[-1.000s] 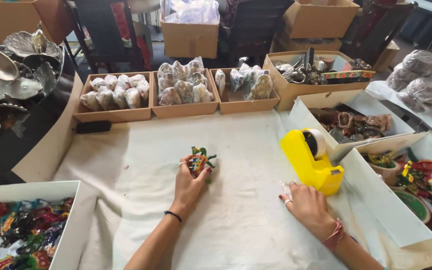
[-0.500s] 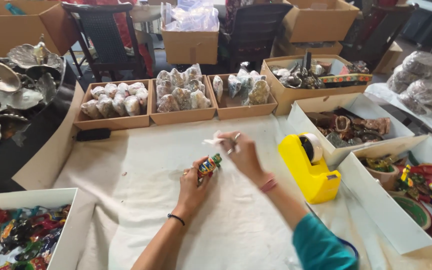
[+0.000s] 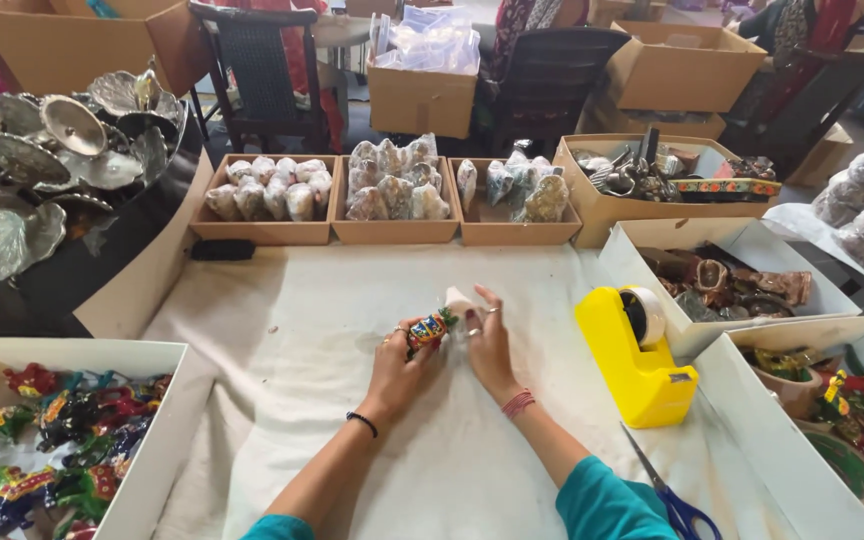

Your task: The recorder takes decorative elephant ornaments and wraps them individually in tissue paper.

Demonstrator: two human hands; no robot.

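A small multicoloured painted figurine (image 3: 430, 328) is pinched in the left hand (image 3: 404, 362); a scrap of white wrap (image 3: 456, 299) is pressed against it by the right hand (image 3: 489, 340).

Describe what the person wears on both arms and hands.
Both arms are bare to teal sleeves near the elbows. The left hand has a ring, with a thin black band on its wrist. The right hand wears rings, with a red thread bracelet on its wrist.
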